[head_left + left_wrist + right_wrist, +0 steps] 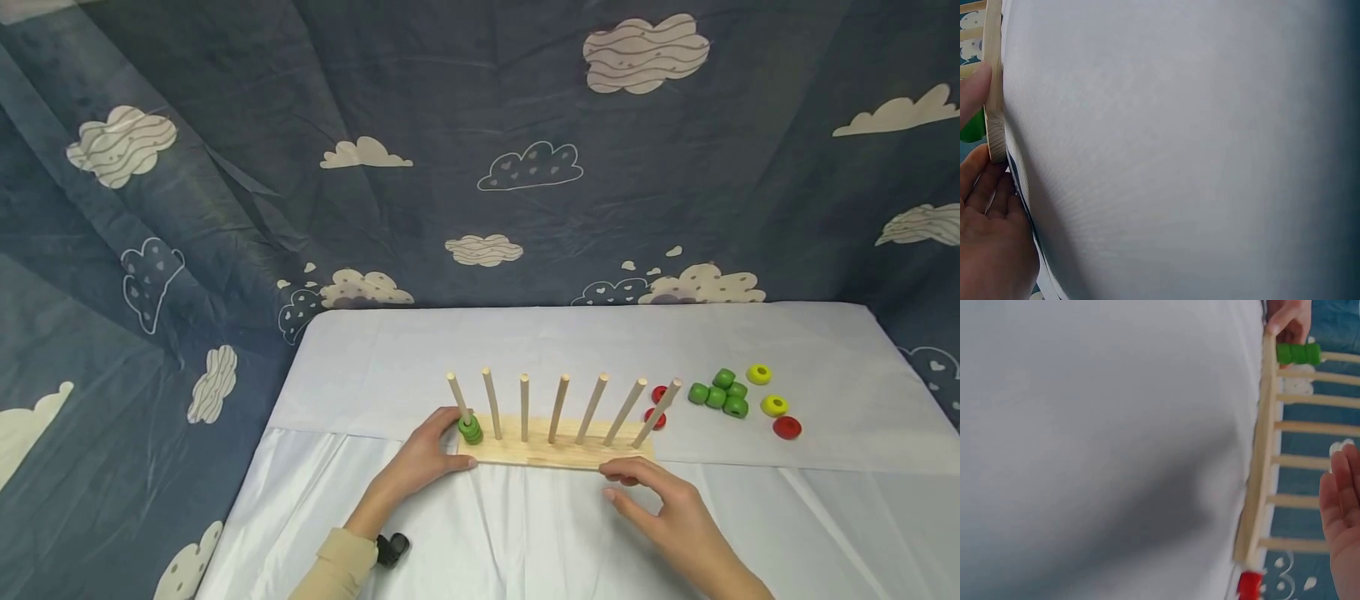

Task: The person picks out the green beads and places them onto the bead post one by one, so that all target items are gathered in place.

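Note:
A wooden peg board with a row of several upright pegs stands on the white cloth. Green beads are stacked at the bottom of its leftmost peg; in the right wrist view these green beads sit against the base. My left hand grips the board's left end, thumb at the front edge and fingers round the end, as the left wrist view also shows. Near the front right edge of the board hovers my right hand, fingers slightly bent, thumb apart, holding nothing.
Right of the board lie a cluster of green beads, two yellow beads and a red bead. Two more red beads are partly behind the rightmost peg. A dark cloud-patterned curtain hangs behind the table.

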Tool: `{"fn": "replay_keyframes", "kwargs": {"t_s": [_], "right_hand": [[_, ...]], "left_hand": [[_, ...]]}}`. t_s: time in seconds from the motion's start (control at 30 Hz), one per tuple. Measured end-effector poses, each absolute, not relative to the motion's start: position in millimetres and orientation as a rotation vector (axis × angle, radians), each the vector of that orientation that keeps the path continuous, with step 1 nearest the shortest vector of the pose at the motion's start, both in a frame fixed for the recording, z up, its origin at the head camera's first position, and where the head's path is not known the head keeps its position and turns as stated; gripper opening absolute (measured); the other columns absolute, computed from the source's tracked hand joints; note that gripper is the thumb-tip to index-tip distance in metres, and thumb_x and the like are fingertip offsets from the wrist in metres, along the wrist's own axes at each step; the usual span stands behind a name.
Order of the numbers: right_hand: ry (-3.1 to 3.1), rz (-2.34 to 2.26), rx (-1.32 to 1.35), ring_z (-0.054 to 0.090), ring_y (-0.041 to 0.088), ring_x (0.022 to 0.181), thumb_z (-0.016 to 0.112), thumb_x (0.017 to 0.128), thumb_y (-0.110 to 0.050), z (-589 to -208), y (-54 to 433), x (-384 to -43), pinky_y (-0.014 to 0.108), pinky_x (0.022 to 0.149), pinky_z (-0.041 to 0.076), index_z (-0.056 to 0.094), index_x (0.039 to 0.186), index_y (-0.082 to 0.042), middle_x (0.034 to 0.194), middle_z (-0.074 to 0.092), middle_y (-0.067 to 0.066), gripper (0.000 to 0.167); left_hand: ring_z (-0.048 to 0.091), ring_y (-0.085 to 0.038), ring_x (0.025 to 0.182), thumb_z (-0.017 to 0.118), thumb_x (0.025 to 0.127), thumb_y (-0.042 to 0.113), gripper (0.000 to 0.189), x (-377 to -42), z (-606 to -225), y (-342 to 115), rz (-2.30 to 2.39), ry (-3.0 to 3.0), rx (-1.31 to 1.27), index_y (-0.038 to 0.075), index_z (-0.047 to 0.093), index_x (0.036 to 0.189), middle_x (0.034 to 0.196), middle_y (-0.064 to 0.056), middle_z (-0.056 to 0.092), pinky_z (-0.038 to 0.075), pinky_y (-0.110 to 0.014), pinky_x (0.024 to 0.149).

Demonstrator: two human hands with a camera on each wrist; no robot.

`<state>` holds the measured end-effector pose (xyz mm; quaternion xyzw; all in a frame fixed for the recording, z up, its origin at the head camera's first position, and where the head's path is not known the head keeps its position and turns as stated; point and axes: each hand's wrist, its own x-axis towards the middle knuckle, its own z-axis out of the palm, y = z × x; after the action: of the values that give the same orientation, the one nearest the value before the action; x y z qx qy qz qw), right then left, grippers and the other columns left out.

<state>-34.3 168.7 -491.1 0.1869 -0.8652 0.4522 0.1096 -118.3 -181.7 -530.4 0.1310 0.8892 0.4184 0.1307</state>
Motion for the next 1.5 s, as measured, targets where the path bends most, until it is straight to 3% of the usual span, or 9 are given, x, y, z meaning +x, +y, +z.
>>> {"fn": "replay_keyframes", "kwargs": {"t_s": [0.4,0.67,0.8,0.9,1.1,1.23,1.33,1.43,1.5], "right_hand": [[-2.726,1.185,0.045,0.057,0.0,0.091,0.081,0.082,-0.011,-506,212,-26,0.007,0.082,0.042,0.069,0.114,-0.018,0.109,0.067,-0.01,0.035],[-2.722,1.33,-0.217,0.057,-0.01,0.091,0.07,0.094,-0.029,-515,241,-37,0.005,0.076,0.046,0.064,0.124,-0.009,0.115,0.069,0.008,0.037],[-2.666,1.402,-0.25,0.058,-0.013,0.092,0.067,0.096,-0.027,-521,257,-46,0.008,0.073,0.05,0.061,0.127,-0.002,0.116,0.067,0.015,0.04],[-2.622,1.415,-0.255,0.057,-0.014,0.092,0.067,0.095,-0.025,-521,268,-52,0.007,0.073,0.049,0.061,0.128,0.0,0.114,0.068,0.011,0.041],[-2.509,1.348,-0.258,0.057,-0.013,0.089,0.068,0.094,-0.017,-521,288,-67,0.004,0.073,0.046,0.063,0.124,0.002,0.102,0.067,-0.015,0.035],[-2.509,1.238,-0.291,0.053,-0.014,0.09,0.067,0.095,-0.016,-524,296,-76,0.001,0.075,0.042,0.063,0.126,-0.001,0.105,0.067,-0.001,0.035],[-2.585,1.12,-0.313,0.059,0.005,0.102,0.064,0.097,-0.019,-526,299,-82,0.008,0.082,0.043,0.06,0.132,-0.003,0.115,0.064,0.016,0.039],[-2.678,1.021,-0.289,0.056,0.036,0.112,0.061,0.098,-0.017,-528,300,-88,0.035,0.092,0.049,0.053,0.137,0.001,0.123,0.058,0.026,0.043],[-2.715,1.005,-0.269,0.052,0.049,0.113,0.06,0.098,-0.012,-530,300,-92,0.055,0.091,0.047,0.049,0.138,0.004,0.125,0.053,0.031,0.045]], "left_hand": [[0.037,-0.024,0.139,0.084,0.079,0.032,0.068,-118,-530,-184,1.217,2.579,0.377,0.021,0.052,0.138,0.141,0.003,0.049,0.03,-0.046,0.113],[0.035,-0.024,0.14,0.083,0.079,0.032,0.069,-119,-533,-184,1.227,2.564,0.385,0.02,0.051,0.14,0.143,0.003,0.048,0.029,-0.046,0.114],[0.035,-0.024,0.14,0.083,0.08,0.032,0.07,-119,-533,-185,1.223,2.561,0.384,0.019,0.051,0.14,0.144,0.002,0.047,0.03,-0.047,0.113],[0.034,-0.023,0.141,0.083,0.08,0.033,0.07,-120,-533,-185,1.213,2.559,0.377,0.02,0.05,0.141,0.144,0.003,0.047,0.029,-0.046,0.114],[0.034,-0.024,0.141,0.083,0.08,0.033,0.071,-120,-532,-184,1.217,2.563,0.377,0.019,0.051,0.141,0.144,0.003,0.047,0.029,-0.048,0.114],[0.034,-0.024,0.141,0.082,0.08,0.033,0.071,-120,-531,-184,1.214,2.565,0.38,0.019,0.05,0.141,0.144,0.002,0.047,0.029,-0.048,0.114],[0.035,-0.025,0.14,0.083,0.08,0.033,0.071,-120,-531,-183,1.212,2.571,0.386,0.019,0.05,0.141,0.144,0.002,0.047,0.029,-0.048,0.113],[0.035,-0.024,0.14,0.083,0.08,0.032,0.071,-120,-530,-183,1.219,2.569,0.387,0.019,0.051,0.141,0.143,0.002,0.047,0.029,-0.047,0.114],[0.035,-0.024,0.14,0.083,0.08,0.032,0.07,-119,-529,-183,1.229,2.563,0.39,0.019,0.051,0.141,0.143,0.002,0.048,0.029,-0.047,0.113]]}}
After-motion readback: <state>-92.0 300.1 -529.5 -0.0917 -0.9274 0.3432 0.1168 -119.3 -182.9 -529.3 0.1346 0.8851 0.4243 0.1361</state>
